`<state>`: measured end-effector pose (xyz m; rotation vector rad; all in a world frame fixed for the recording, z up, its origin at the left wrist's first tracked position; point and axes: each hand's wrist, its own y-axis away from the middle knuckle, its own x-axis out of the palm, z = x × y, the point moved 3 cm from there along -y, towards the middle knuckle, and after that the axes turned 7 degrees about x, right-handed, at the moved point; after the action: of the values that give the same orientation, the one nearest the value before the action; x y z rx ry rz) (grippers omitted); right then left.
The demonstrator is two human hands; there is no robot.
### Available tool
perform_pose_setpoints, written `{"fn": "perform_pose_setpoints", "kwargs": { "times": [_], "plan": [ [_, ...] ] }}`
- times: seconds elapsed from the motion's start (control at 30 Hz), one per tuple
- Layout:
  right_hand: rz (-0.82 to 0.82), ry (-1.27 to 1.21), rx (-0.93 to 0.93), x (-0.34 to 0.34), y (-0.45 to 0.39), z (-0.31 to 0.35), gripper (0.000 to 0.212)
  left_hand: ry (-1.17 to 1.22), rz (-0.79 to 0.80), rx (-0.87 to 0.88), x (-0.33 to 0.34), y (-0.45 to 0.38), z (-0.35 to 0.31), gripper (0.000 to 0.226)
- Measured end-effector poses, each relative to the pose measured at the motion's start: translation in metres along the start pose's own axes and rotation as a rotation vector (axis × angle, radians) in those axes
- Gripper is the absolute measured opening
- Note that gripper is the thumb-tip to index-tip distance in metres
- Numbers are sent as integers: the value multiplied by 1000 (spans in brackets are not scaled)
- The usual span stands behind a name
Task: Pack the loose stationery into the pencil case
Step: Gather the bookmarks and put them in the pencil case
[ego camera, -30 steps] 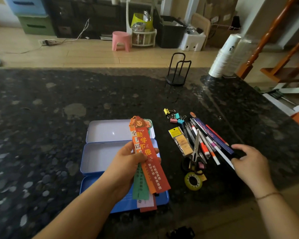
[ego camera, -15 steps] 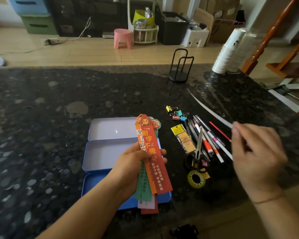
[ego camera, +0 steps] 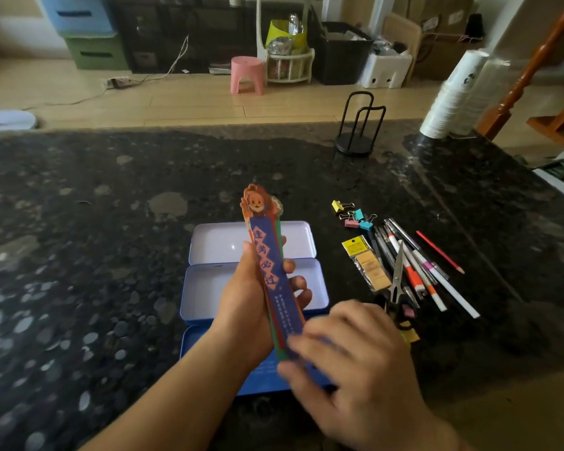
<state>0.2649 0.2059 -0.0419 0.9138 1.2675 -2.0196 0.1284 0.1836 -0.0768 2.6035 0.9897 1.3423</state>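
Note:
An open blue tin pencil case [ego camera: 209, 288] lies on the dark stone counter with its trays bare. My left hand [ego camera: 245, 301] holds a stack of long paper bookmarks [ego camera: 267, 265] upright over the case; a blue bookmark with a cartoon head is on top. My right hand [ego camera: 355, 359] is blurred and pinches the lower end of the blue bookmark. To the right lie several pens [ego camera: 414, 265], scissors [ego camera: 399, 271], a red pencil [ego camera: 438, 250], a packet of erasers [ego camera: 368, 265] and coloured binder clips [ego camera: 355, 216].
A black wire stand [ego camera: 358, 125] sits near the counter's far edge. A stack of white paper cups [ego camera: 453, 96] leans at the far right corner. A yellow tape roll [ego camera: 411, 335] peeks out behind my right hand.
My right hand lifted the blue bookmark from the pile on the right and brought it left onto the stack in my left hand. The red bookmark is now covered by it.

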Motion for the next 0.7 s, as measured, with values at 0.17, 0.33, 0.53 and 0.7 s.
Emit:
{"fn": "perform_pose_setpoints", "kwargs": {
  "times": [0.17, 0.33, 0.53, 0.7],
  "plan": [
    [187, -528, 651, 19, -20, -25, 35, -199, 114, 282, 9, 5, -12, 61],
    [393, -951, 760, 47, -25, -16, 27, -376, 204, 499, 13, 10, -21, 59],
    [346, -839, 787, 56, -23, -22, 21, -533, 339, 706, 14, 18, -42, 50],
    [331, -743, 677, 53, -21, -13, 43, -597, 328, 648, 20, 23, -39, 29]
  ]
}}
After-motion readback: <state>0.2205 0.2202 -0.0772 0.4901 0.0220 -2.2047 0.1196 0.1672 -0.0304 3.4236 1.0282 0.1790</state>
